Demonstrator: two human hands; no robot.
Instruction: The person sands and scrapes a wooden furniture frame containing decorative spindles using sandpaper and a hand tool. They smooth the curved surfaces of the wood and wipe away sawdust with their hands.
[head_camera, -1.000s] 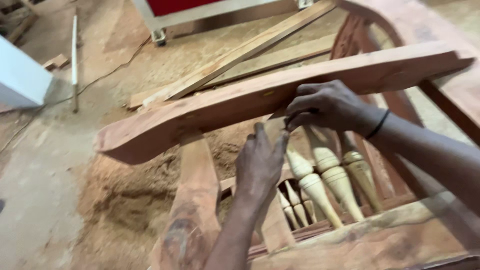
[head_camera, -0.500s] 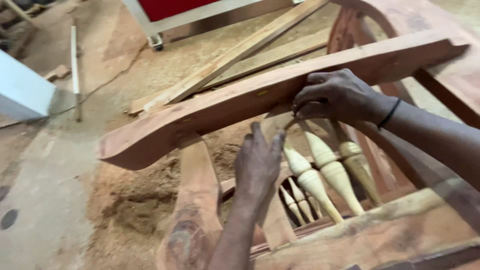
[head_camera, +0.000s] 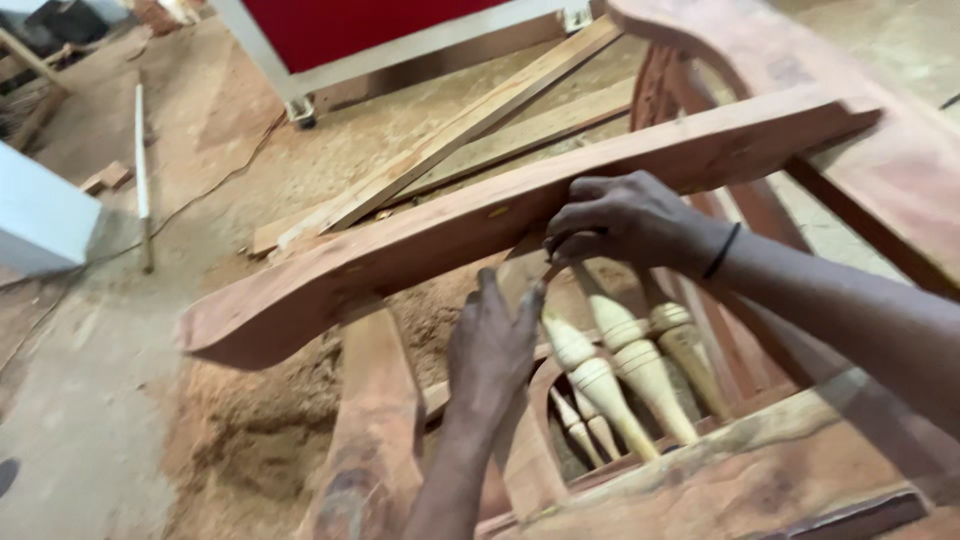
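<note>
Your left hand (head_camera: 490, 345): open, flat on upright slat (head_camera: 525, 440), steadying it | right hand (head_camera: 620, 220): fingers pinched at curved armrest (head_camera: 450, 235) underside, above turned spindles (head_camera: 620, 370).

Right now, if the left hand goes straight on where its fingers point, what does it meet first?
Most likely the curved wooden rail: the left hand points up at its underside, close below it, though depth is unclear.
</note>
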